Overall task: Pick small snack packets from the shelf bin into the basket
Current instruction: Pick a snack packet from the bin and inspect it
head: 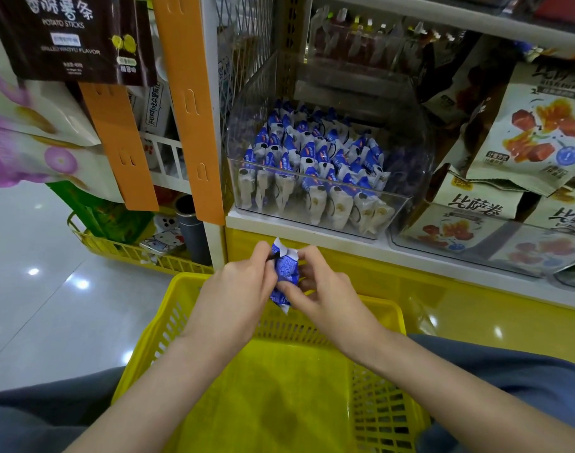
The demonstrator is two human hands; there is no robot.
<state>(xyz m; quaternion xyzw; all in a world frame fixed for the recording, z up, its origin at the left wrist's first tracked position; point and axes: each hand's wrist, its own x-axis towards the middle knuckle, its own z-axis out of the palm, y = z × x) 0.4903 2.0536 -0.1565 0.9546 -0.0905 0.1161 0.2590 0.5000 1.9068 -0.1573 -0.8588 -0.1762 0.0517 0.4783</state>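
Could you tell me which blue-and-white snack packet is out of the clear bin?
The packet pinched between the left hand and right hand over the yellow basket; the others all stand packed in the clear bin on the shelf.

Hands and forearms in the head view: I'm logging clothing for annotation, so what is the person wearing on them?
The left hand and right hand are bare: no gloves, rings, watch or bracelet. Both forearms are uncovered to the frame's edge, with no sleeve in sight. The blue-grey cloth at the lower corners looks like legwear, not sleeves.
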